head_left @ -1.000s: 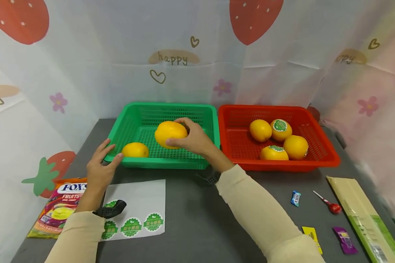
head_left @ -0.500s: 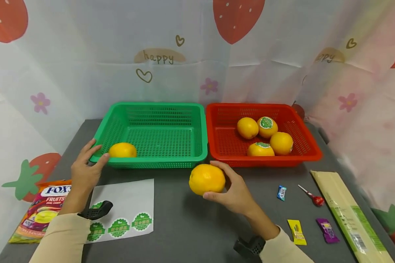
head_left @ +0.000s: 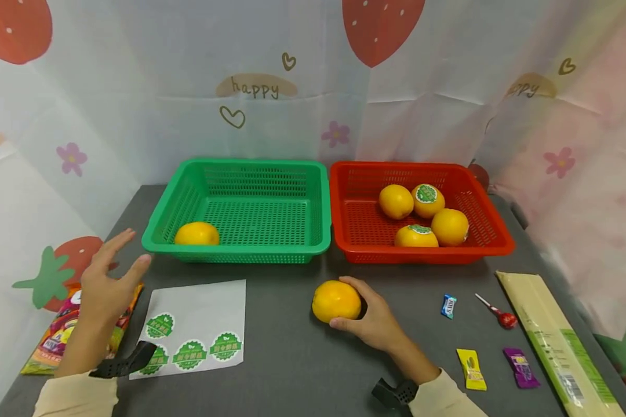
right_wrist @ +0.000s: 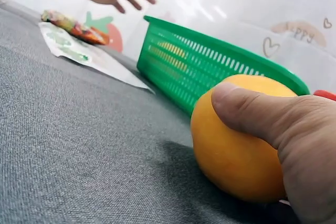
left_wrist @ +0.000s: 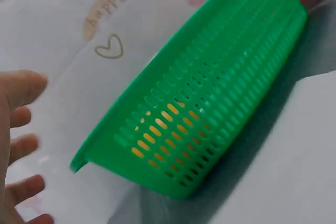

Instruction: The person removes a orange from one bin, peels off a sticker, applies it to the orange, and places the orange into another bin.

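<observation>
My right hand point(head_left: 375, 317) grips an orange point(head_left: 336, 301) at the middle of the grey table, fingers behind it and thumb on the near side. In the right wrist view the orange point(right_wrist: 236, 145) is at or just above the cloth; whether it touches cannot be told. My left hand point(head_left: 106, 284) is raised with fingers spread, holding nothing, over the Fox's candy bag point(head_left: 52, 347) and left of a sheet of round green stickers point(head_left: 198, 307). Another orange point(head_left: 197, 234) lies in the green basket point(head_left: 240, 250). Several oranges, some with green stickers, sit in the red basket point(head_left: 428, 255).
On the right lie a blue-wrapped candy point(head_left: 448, 306), a red lollipop point(head_left: 506, 319), a yellow packet point(head_left: 471, 369), a purple packet point(head_left: 521, 368) and a long beige-green package point(head_left: 558, 341). A printed curtain point(head_left: 188, 127) hangs behind the baskets, which stand side by side.
My right hand has carried the orange out of the green basket and lowered it toward the table. My left hand has let go of the basket's rim and moved back left.
</observation>
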Motion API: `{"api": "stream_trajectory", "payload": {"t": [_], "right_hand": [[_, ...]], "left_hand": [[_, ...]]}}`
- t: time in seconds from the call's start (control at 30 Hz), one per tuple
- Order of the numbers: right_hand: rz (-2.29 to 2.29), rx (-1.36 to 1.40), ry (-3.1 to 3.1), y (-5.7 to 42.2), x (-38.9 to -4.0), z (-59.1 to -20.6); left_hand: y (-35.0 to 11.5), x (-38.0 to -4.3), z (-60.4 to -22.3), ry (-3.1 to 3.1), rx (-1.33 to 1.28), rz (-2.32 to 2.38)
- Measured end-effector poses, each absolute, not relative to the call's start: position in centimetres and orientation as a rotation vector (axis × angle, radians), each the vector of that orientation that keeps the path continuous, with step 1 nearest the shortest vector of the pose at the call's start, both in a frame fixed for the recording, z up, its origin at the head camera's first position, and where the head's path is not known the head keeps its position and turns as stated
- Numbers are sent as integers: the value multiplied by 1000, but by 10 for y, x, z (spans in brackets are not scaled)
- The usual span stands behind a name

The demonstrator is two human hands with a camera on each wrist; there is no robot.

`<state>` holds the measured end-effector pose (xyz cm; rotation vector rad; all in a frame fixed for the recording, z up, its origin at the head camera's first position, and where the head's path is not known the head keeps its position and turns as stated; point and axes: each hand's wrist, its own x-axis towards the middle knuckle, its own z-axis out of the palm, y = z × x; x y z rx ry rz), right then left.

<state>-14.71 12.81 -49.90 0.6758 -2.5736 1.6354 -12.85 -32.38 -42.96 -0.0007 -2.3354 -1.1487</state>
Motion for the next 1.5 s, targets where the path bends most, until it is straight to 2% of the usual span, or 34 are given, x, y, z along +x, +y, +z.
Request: {"api": "stream_trajectory", "payload": {"t": [0.2, 0.33, 0.77, 1.2, 1.5], "right_hand": [[1592, 779, -2554, 122, -138, -479], [1575, 821, -2573, 120, -131, -464], [1609, 806, -2559, 120, -131, -467], [1619, 775, -2596, 121, -130, -463], [1635, 806, -2580, 121, -132, -463]], "left_hand": [[-332, -91, -461, -2521, -191, -1161], [-337, -79, -478, -2623, -287, -1121], [-334, -87, -483, -2934, -251, -884], [-327, -83, -486, -2842, -140, -829], [-325, -83, -493, -2737, -189, -762]]}}
